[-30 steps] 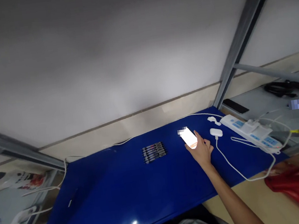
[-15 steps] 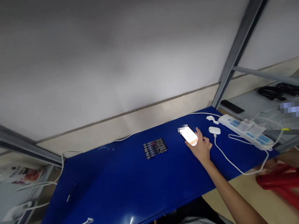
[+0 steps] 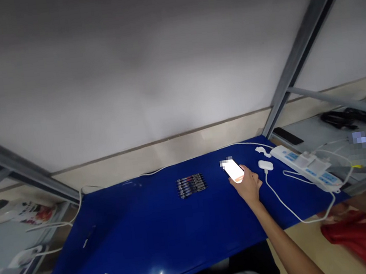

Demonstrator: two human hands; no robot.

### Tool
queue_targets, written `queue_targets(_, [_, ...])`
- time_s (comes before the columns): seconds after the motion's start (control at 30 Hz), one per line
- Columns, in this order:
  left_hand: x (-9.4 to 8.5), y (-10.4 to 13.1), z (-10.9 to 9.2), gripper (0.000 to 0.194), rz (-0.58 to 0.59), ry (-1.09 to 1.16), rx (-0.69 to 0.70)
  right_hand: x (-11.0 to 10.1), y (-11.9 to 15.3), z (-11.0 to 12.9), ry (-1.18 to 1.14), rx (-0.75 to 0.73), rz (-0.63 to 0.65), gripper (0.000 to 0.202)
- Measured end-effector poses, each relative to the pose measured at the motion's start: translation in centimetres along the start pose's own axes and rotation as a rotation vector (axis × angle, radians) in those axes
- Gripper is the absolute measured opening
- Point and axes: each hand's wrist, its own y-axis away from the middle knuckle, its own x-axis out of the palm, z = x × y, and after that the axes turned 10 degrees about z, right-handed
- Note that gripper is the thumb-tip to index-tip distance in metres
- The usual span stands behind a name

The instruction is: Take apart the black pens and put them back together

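Phone (image 3: pixel 234 171) | extends forward from right hand (image 3: pixel 248 188) | hand half-closed, gripping its near end

The blue tabletop (image 3: pixel 142 236) carries one row of parallel pens (image 3: pixel 192 185) near centre. At right lies a white earbud case (image 3: pixel 266 164) with attached cable (image 3: pixel 266 173). A power strip (image 3: pixel 288 157) follows the right edge. Smartphone (image 3: pixel 233 170) contact: indeterminate.

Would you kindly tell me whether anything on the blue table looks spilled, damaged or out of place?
Nothing looks spilled or damaged. One untidy thing is the white cable from the white case: its loop strays past the front edge of the blue table, while the pens lie neatly side by side.
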Motion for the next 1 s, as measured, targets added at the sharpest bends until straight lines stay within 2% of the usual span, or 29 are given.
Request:
queue_targets(0.1, [-0.4, -0.1, -0.1, 0.052, 0.043, -0.029, 0.037, -0.1, -0.4, 0.4, 0.003, 0.007, 0.024, 0.065])
queue_targets(0.2, [-1.4, -0.1, 0.2, 0.048, 0.146, 0.021, 0.08, -0.1, -0.7, 0.6, 0.002, 0.027, 0.013, 0.057])
queue_targets(0.27, [-2.1, 0.3, 0.6, 0.049, 0.144, 0.048, 0.117, 0.0, -0.8, 0.7, -0.008, 0.052, 0.005, 0.053])
queue_targets(0.33, [-2.5, 1.2, 1.0, 0.051, 0.049, 0.043, 0.101, 0.2, -0.7, 0.7, -0.011, 0.08, 0.013, 0.052])
queue_targets(0.47, [-2.9, 4.0, 1.6, 0.049, -0.294, 0.128, 0.076, 0.2, -0.4, 0.9, 0.022, 0.095, -0.006, 0.054])
queue_targets(0.53, [-2.9, 5.0, 1.8, 0.045, -0.392, 0.186, 0.043, 0.2, -0.3, 1.0, 0.024, 0.098, -0.017, 0.055])
queue_targets(0.6, [-2.9, 5.3, 2.0, 0.044, -0.42, 0.212, 0.043, 0.1, -0.3, 1.1, 0.022, 0.102, -0.019, 0.056])
queue_targets(0.7, [-2.5, 4.6, 2.3, 0.049, -0.336, 0.188, 0.098, -0.1, -0.2, 1.2, 0.014, 0.103, -0.009, 0.056])
queue_targets(0.83, [-1.9, 2.2, 2.1, 0.043, -0.109, 0.128, 0.086, -0.1, -0.3, 1.2, 0.001, 0.126, 0.004, 0.058])
queue_targets(0.93, [-2.3, 0.6, 1.4, 0.042, 0.091, 0.072, 0.065, -0.1, -0.3, 1.1, -0.013, 0.129, 0.003, 0.058])
queue_targets(1.0, [-3.1, 0.2, 0.7, 0.036, 0.182, 0.013, 0.045, -0.2, -0.4, 1.1, -0.017, 0.121, 0.002, 0.057])
